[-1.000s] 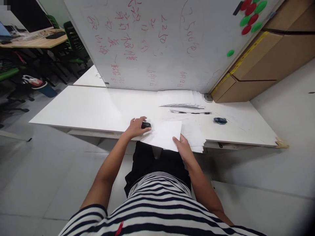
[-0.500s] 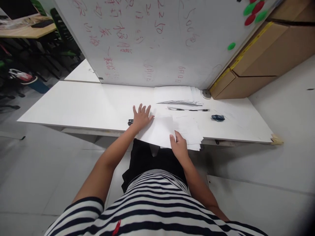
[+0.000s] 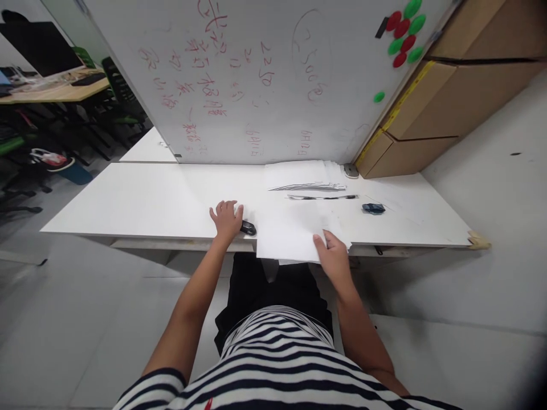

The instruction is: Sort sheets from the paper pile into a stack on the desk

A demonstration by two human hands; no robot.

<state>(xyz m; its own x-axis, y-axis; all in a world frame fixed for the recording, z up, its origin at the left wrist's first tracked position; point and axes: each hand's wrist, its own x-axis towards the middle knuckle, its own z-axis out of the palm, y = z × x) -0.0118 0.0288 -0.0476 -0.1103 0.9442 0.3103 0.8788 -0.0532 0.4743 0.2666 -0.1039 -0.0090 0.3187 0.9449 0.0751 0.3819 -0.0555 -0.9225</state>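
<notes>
In the head view, white sheets of paper (image 3: 286, 236) lie at the front edge of the desk and jut a little over it. My right hand (image 3: 335, 256) pinches their right side, thumb on top. Just left of the paper is a small black object (image 3: 248, 228), perhaps a stapler, partly covered by my left hand (image 3: 226, 221). That hand is palm down with fingers apart and slightly bent, its thumb close to the black object. Whether it touches the object I cannot tell.
Behind the sheets are a stack of papers (image 3: 299, 172), a thin black-and-clear strip (image 3: 322, 197) and a dark blue item (image 3: 373, 208). A whiteboard (image 3: 239, 131) with red writing and magnets stands along the white desk's (image 3: 149, 199) back. Cardboard boxes (image 3: 427, 102) are piled at right.
My left hand has left the paper and moved left onto the black object. My right hand has shifted right along the sheets, which now lie straighter. The view has tilted up slightly.
</notes>
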